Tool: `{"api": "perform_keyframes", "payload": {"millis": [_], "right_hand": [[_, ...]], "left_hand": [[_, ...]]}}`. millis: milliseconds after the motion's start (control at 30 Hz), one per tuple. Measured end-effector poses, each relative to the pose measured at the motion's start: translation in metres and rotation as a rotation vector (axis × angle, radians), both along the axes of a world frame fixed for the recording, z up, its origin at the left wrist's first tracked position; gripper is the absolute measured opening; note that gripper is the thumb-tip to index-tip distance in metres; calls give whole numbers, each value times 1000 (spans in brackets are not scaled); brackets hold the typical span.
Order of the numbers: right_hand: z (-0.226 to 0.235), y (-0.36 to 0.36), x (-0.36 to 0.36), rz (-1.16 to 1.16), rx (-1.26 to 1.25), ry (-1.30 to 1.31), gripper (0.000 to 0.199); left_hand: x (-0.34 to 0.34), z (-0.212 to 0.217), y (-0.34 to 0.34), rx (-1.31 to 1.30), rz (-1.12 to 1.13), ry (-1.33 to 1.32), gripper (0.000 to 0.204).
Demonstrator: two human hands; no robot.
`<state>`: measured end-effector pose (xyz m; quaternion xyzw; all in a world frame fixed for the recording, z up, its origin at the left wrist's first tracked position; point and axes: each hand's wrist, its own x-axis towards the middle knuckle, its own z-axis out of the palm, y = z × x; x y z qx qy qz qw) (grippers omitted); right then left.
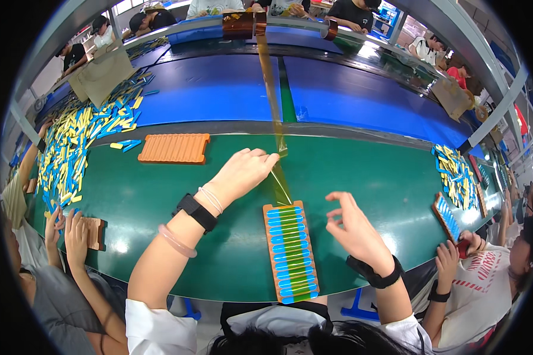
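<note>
A long orange-brown slotted tray [270,251] lies before me on the green table, filled with a row of blue rounded strips [276,258]. Amber see-through tape [270,89] comes down from a roll on the overhead bar and runs along the middle of the strips. My left hand [243,173] is closed, its fingertips pinching the tape just beyond the tray's far end. A thin pale line, perhaps the tape's edge, slants from those fingers to the tray. To the right of the tray, my right hand [356,228] hovers with fingers apart and nothing in it.
An empty orange slotted tray [173,148] rests at the far left. Piles of yellow and blue pieces lie on the left [80,148] and right [457,174]. Co-workers sit close on both sides, one with a filled tray [446,218]. Amber tape rolls [238,26] hang from the bar.
</note>
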<state>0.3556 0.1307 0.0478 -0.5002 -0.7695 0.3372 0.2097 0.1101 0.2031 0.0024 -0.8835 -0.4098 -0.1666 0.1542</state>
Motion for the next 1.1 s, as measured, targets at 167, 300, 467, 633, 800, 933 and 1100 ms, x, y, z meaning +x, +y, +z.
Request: {"api": "perform_keyframes", "payload": {"millis": [167,300,467,633,800,933,1100], "right_hand": [[-31,-1,12,52,123,-144,48],[-64,-3,-28,160,313,-226,77],[-38,-12,-93,77,237,-639,109],[-35,31,-89,585,391,-549,105],[-22,84,-38,392,315,-779,47],[-43,145,12,225,348,-847,61],[-47,171,126,-93,478,-977,24]], "left_hand": [[16,59,-14,-3,130,-522,34],[-1,83,-36,-774,20,-1187,40],[-12,77,-57,-1556,160,-1477,68],[-20,54,-77,-1565,212,-1796,67],[2,51,-92,-1512,256,-1893,57],[-8,38,-103,-1454,318,-1926,51],[-1,32,-105,-1444,267,-1939,46]]}}
